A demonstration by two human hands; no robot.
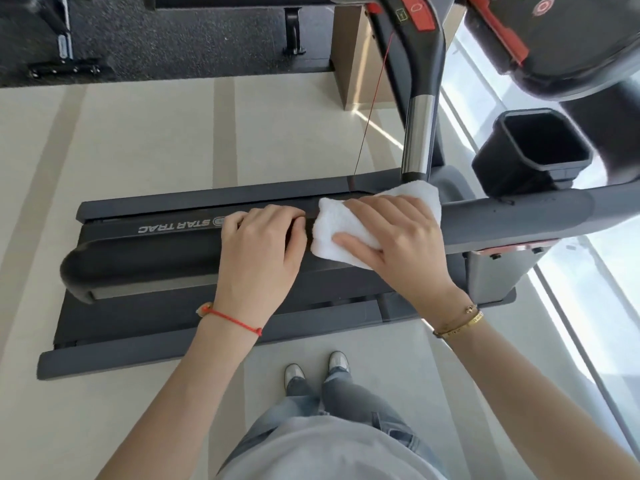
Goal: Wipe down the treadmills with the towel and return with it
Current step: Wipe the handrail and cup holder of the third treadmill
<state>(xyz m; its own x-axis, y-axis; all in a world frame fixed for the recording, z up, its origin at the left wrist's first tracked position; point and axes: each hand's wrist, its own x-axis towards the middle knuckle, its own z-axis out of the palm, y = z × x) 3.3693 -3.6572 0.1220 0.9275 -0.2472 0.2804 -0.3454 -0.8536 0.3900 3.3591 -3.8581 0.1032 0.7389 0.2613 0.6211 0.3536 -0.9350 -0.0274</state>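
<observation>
A dark grey treadmill [145, 320] lies across the view below me. Its near handrail [138, 261] runs left to right at waist height. A folded white towel [337, 221] is draped over that rail. My right hand [391, 237] presses on the towel and grips it around the rail. My left hand [259, 251] sits just left of the towel, fingers curled over the bare rail. The treadmill belt with its white brand lettering [175, 226] shows beyond the rail.
The console with red parts [419, 13] and a black cup holder [533, 147] stand at the upper right. A chrome far handrail [417, 133] rises behind the towel. A window strip [588, 306] runs along the right. My feet [317, 370] stand on beige floor.
</observation>
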